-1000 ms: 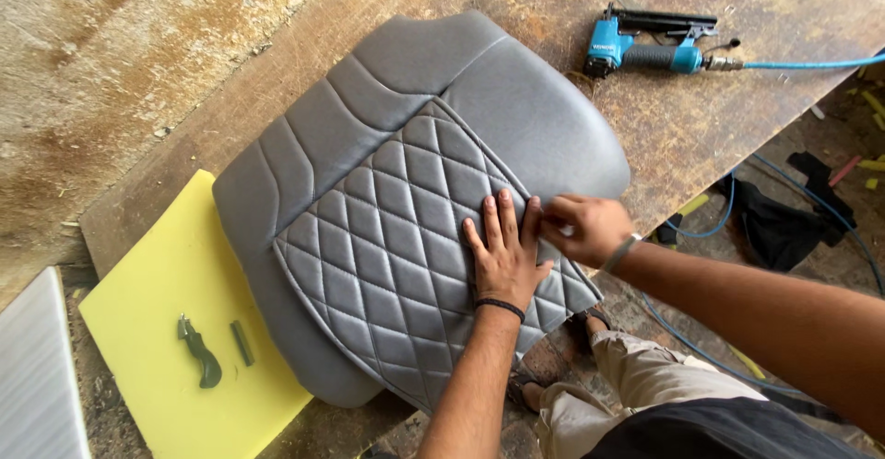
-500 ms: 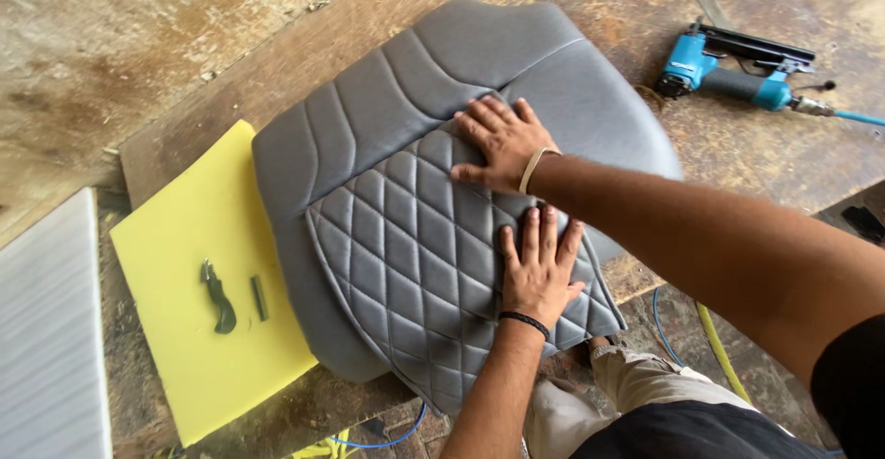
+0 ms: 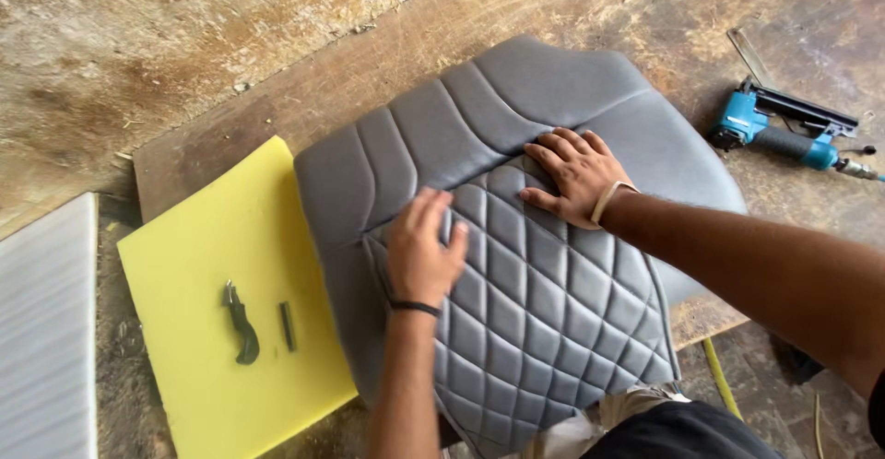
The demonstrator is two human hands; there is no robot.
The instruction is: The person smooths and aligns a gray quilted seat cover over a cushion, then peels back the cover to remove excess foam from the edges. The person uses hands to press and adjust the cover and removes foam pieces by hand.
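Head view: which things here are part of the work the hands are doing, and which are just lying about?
In hand:
- grey quilted seat cover, lying on the wooden board
- left hand, flat on its diamond stitching
- right hand, flat near the ribbed section

Lying about:
- yellow foam sheet
- dark hand tool and small dark bar on the foam
- blue air stapler
- pale ribbed panel

Seat cover: I see grey all over, diamond quilting in the middle panel, plain ribbed bands at the upper left.
Foam sheet: bright yellow, plain.
Small tool: dark green on the yellow.
Staple gun: teal body, black parts.
Workbench: I read worn brown wood, pale blotches.
Corrugated panel: whitish grey, fine stripes.
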